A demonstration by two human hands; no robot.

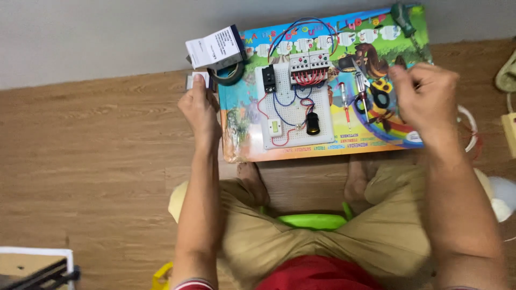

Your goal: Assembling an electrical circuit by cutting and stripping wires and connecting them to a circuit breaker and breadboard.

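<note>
I see my left hand [200, 110] stretched forward on a straight forearm, back of the hand up, fingers curled in at the far end. My right hand [424, 96] hangs further right, wrist bent, fingers [400, 80] loosely bunched and slightly blurred. Both forearms run from the bottom edge, well apart.

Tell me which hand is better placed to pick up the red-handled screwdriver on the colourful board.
Right. The right hand hovers over the tools beside the red-handled screwdriver. The left hand is off the colourful board, at its far-left edge, fingers on a small white object.
</note>
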